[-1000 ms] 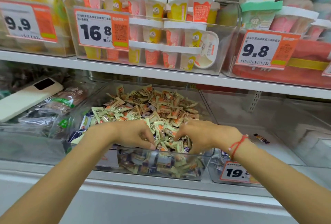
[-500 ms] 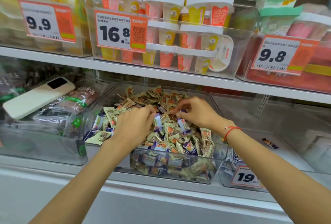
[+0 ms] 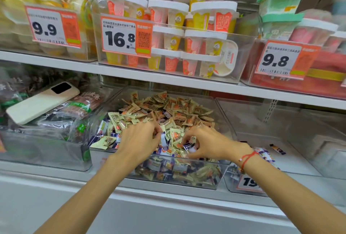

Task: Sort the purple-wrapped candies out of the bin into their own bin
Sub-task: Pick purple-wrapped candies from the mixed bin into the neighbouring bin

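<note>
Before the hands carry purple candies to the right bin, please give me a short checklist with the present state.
1. Right hand pinches a purple-wrapped candy: ok.
2. Left hand holds a purple candy: cannot tell.
3. Right clear bin has free space: ok.
4. That bin holds only purple candies: cannot tell; a small dark piece lies apart.
5. Mixed candy bin sits steady on the shelf: ok.
</note>
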